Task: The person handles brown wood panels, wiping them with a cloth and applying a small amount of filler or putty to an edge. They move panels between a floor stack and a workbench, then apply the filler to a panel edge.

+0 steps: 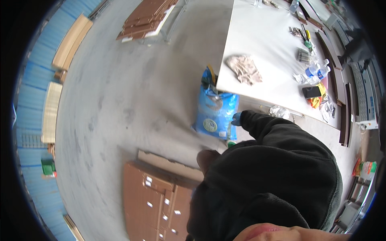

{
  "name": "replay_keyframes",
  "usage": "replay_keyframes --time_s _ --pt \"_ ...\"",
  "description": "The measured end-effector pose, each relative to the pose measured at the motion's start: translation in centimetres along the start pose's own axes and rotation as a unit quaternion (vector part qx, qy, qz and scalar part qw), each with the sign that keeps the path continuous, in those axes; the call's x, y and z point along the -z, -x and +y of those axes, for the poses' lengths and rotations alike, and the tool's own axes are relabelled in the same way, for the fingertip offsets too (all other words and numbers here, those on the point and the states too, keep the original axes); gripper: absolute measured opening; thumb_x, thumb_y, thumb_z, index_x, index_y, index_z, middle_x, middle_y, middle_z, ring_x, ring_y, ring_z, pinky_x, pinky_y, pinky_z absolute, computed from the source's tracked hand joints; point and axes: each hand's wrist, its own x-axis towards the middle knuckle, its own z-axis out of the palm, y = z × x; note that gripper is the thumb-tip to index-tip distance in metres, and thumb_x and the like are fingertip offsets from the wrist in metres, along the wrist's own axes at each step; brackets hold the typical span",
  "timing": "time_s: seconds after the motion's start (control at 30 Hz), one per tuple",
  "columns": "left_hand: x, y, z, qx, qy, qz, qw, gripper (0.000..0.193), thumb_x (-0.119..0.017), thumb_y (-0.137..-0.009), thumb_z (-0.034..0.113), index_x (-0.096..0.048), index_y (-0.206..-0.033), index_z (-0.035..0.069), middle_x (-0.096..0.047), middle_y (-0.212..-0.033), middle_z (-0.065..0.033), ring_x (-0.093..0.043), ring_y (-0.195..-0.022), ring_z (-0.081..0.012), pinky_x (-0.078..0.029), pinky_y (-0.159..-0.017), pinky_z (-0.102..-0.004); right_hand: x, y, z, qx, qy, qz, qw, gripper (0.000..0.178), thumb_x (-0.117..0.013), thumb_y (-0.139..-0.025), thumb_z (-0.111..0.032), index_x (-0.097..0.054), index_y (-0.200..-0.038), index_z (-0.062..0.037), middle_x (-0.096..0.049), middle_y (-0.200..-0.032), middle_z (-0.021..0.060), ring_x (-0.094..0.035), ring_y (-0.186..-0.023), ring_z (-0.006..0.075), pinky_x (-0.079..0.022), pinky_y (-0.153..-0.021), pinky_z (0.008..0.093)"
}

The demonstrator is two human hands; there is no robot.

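My right arm, in a black sleeve, reaches over to a large blue plastic sack [217, 112] that stands on the floor by the table corner. At the sack's right side is my right hand [236, 119], in a blue glove, touching or very close to it. Its fingers are small and blend with the blue of the sack, so their grip cannot be made out. My left hand does not show; the dark jacket fills the lower middle. Something green and white [230, 143] shows at the sack's foot.
The white table [261, 36] bears a crumpled cloth [244, 69], a phone [312, 92], plastic bottles [317, 71] and brown strips. Brown panels [148, 201] lie at lower left of me; more panels [146, 18] sit on a far stand. Boards [51, 112] lean along the blue wall.
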Motion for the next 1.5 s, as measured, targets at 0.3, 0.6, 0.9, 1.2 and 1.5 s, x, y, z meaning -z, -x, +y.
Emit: replay_keyframes --time_s 0.3,0.6,0.9,1.2,1.5 --pt "4.8 -7.2 29.8 -0.022 -0.032 0.019 0.999 0.046 -0.041 -0.104 0.047 -0.051 -0.139 0.019 -0.053 -0.142 -0.0065 -0.052 -0.13 -0.0315 -0.038 -0.107 -0.0539 13.3 -11.3 -18.9 0.015 -0.06 0.067 0.996 0.057 -0.061 -0.092 -0.05 -0.069 -0.132 -0.0102 -0.068 -0.134 0.0184 -0.064 -0.125 0.0362 -0.048 -0.106 0.0444" --pt "2.0 -11.5 66.9 -0.072 -0.058 0.067 0.993 0.055 -0.041 -0.105 0.049 -0.044 -0.151 0.019 -0.045 -0.158 -0.0069 -0.047 -0.141 -0.0328 -0.033 -0.116 -0.0547 20.9 -14.0 -22.6 -0.095 -0.185 0.14 0.968 0.054 -0.064 -0.092 -0.043 -0.067 -0.135 -0.0105 -0.069 -0.134 0.0183 -0.064 -0.125 0.0358 -0.048 -0.108 0.0432" --pt "-22.8 -20.5 81.3 -0.114 -0.165 -0.054 0.978 0.048 -0.053 -0.103 0.046 -0.056 -0.136 0.012 -0.062 -0.134 -0.0117 -0.06 -0.119 -0.0351 -0.049 -0.098 -0.0519 28.2 -18.4 -12.3 -0.251 0.027 0.6 0.759 0.047 -0.075 -0.08 -0.028 -0.065 -0.119 -0.0047 -0.059 -0.137 0.0189 -0.052 -0.131 0.0398 -0.038 -0.113 0.0533" --pt "-39.6 -23.7 90.9 -0.029 -0.266 -0.057 0.962 0.05 -0.057 -0.102 0.043 -0.056 -0.138 0.009 -0.063 -0.135 -0.0142 -0.064 -0.117 -0.0361 -0.052 -0.096 -0.054 34.0 -22.8 -3.3 -0.558 0.055 0.46 0.688 0.072 -0.055 -0.095 -0.058 -0.054 -0.138 -0.0004 -0.052 -0.144 0.0244 -0.047 -0.137 0.0395 -0.036 -0.112 0.0595" --pt "-63.5 -30.0 103.5 -0.047 -0.364 -0.046 0.929 0.058 -0.059 -0.102 0.042 -0.052 -0.144 0.003 -0.057 -0.146 -0.0186 -0.061 -0.126 -0.0382 -0.052 -0.103 -0.0556 36.7 -23.1 -1.9 -0.583 0.16 0.415 0.68 0.091 -0.051 -0.097 -0.065 -0.032 -0.159 -0.001 -0.028 -0.166 0.0263 -0.02 -0.157 0.0411 -0.017 -0.126 0.0604"
